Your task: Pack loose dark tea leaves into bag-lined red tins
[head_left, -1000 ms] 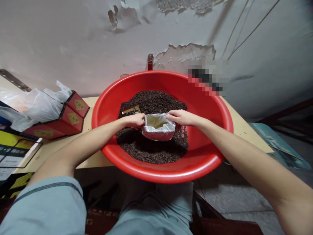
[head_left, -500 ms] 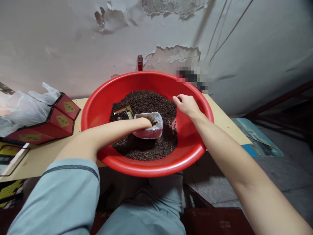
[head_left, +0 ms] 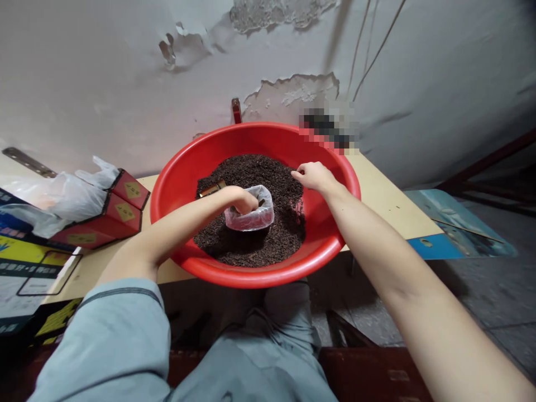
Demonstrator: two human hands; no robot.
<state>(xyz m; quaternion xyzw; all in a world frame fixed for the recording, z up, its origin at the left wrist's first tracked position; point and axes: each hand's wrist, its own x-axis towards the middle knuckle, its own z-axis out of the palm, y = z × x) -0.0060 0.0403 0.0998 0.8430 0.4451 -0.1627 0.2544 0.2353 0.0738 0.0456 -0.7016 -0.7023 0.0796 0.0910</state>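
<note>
A large red plastic basin (head_left: 251, 274) holds a broad heap of dark loose leaves (head_left: 247, 248), which look like dry tea. On the heap stands a small container lined with a clear plastic bag (head_left: 255, 222). My left hand (head_left: 245, 200) reaches into the bag's mouth with its fingers curled; the fingertips are hidden. Dark bits show inside beside them. Behind my left wrist a gold-coloured tin or lid (head_left: 213, 188) lies on the leaves, partly covered. My right hand (head_left: 314, 175) hangs at the heap's right side, fingers curled in; whatever they hold cannot be seen.
Red boxes with gold labels (head_left: 121, 215) and clear plastic bags (head_left: 79, 195) stand left of the basin on the pale tabletop (head_left: 397, 215). Behind is a peeling wall (head_left: 288, 89). A blue picture board (head_left: 456, 226) extends at the right.
My left hand has lifted slightly and shows more at the bag's mouth. My left forearm now covers more of the gold-coloured tin. My right hand stays nearly in place; the view has shifted a little.
</note>
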